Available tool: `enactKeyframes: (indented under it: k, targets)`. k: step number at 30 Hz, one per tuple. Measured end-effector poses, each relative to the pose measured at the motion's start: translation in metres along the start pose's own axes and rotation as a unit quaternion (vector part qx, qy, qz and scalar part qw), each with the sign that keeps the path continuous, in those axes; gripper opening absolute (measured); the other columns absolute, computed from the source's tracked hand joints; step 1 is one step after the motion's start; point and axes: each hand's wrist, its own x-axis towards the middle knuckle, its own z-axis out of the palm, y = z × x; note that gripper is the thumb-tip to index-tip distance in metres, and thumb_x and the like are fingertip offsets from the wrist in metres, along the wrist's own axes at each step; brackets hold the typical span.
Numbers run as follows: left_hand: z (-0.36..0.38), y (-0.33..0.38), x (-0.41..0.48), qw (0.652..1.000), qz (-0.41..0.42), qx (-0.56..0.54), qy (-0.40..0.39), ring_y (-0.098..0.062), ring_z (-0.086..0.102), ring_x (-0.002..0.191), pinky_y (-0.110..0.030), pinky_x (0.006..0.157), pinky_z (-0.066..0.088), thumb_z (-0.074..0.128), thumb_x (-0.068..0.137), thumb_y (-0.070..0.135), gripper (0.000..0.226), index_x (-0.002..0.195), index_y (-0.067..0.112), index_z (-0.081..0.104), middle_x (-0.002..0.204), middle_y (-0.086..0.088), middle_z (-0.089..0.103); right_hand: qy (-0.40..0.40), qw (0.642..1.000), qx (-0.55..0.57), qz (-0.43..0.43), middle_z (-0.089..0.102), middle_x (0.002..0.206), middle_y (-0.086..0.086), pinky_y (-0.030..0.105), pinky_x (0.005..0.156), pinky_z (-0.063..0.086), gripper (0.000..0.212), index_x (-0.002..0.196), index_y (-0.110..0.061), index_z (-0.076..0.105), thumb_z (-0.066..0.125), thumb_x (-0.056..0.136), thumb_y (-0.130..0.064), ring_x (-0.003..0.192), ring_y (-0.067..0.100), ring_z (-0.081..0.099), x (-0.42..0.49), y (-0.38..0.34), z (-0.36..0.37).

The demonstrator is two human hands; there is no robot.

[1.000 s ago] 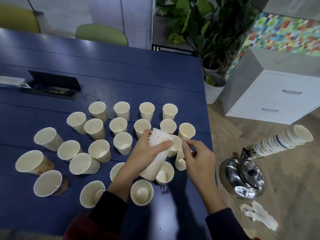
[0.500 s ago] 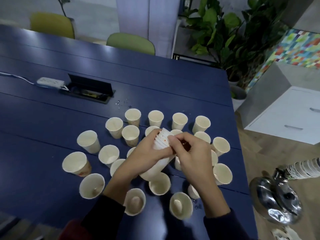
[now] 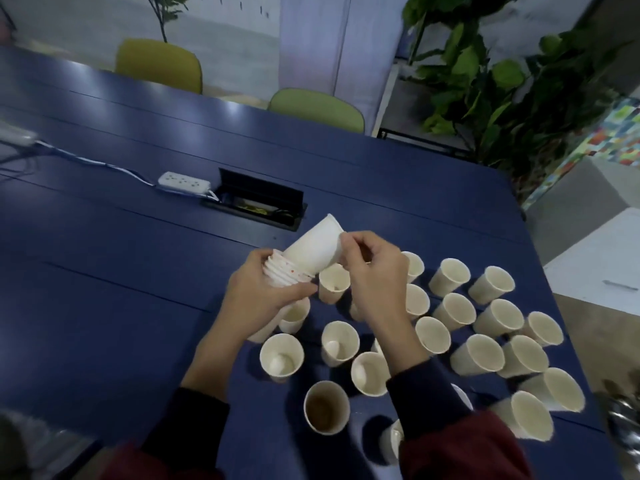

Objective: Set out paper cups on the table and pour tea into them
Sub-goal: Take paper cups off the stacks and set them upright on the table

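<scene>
While L hand [image 3: 256, 299] is gripping white paper-cup stack [image 3: 284, 276], R hand [image 3: 374, 271] is pinching top cup [image 3: 313, 249], prob. freeing it; next needing upright set-down beside L hand.

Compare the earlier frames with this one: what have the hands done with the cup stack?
The right hand left the set-out cups, went to the stack and pinched its top cup, now drawn mostly out, up and away from the person. The left hand still grips the stack. The set-out cups stand as before.
</scene>
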Motion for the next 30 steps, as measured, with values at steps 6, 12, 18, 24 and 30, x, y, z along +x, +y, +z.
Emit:
enactKeyframes:
  k: [6, 12, 18, 24, 30]
  targets:
    - [-0.043, -0.049, 0.009, 0.995, -0.071, -0.021, 0.063, -0.012, 0.062, 0.096, -0.040, 0.084, 0.054, 0.085, 0.069, 0.050, 0.065, 0.120, 0.027, 0.053, 0.102, 0.011, 0.064, -0.076, 0.993, -0.091, 0.022, 0.073, 0.098, -0.003, 0.034, 0.081, 0.050, 0.017, 0.104, -0.019, 0.074, 0.060, 0.098, -0.026, 0.091, 0.016, 0.065, 0.016, 0.016, 0.067]
    - [-0.053, -0.078, 0.021, 0.991, -0.102, -0.064, 0.053, -0.011, 0.062, 0.099, -0.041, 0.086, 0.055, 0.084, 0.069, 0.050, 0.060, 0.119, 0.035, 0.055, 0.107, 0.014, 0.065, -0.220, 0.946, -0.228, 0.071, 0.064, 0.128, 0.016, 0.034, 0.092, 0.049, 0.033, 0.131, -0.008, 0.062, 0.048, 0.102, -0.012, 0.113, 0.033, 0.062, 0.030, 0.033, 0.108]
    - [-0.055, -0.086, 0.046, 0.993, -0.108, -0.046, 0.023, -0.014, 0.061, 0.102, -0.046, 0.092, 0.053, 0.083, 0.061, 0.050, 0.069, 0.121, 0.034, 0.054, 0.108, 0.012, 0.065, -0.314, 0.892, -0.311, 0.099, 0.057, 0.131, 0.027, 0.041, 0.089, 0.048, 0.036, 0.131, -0.003, 0.058, 0.044, 0.098, -0.005, 0.115, 0.045, 0.057, 0.039, 0.047, 0.129]
    - [-0.045, -0.085, 0.073, 0.994, -0.099, -0.049, 0.001, -0.014, 0.062, 0.101, -0.044, 0.090, 0.054, 0.080, 0.059, 0.052, 0.068, 0.120, 0.035, 0.055, 0.108, 0.012, 0.065, -0.313, 0.900, -0.284, 0.109, 0.058, 0.141, 0.014, 0.038, 0.099, 0.048, 0.039, 0.139, -0.011, 0.057, 0.050, 0.101, -0.016, 0.124, 0.033, 0.057, 0.047, 0.057, 0.128]
    - [-0.019, -0.074, 0.100, 0.996, -0.071, -0.050, -0.029, -0.011, 0.066, 0.093, -0.044, 0.085, 0.056, 0.082, 0.067, 0.048, 0.052, 0.112, 0.037, 0.059, 0.099, 0.012, 0.070, -0.234, 0.962, -0.136, 0.029, 0.073, 0.097, -0.010, 0.024, 0.080, 0.051, 0.027, 0.105, -0.020, 0.075, 0.057, 0.100, -0.040, 0.088, 0.006, 0.065, 0.049, 0.032, 0.118]
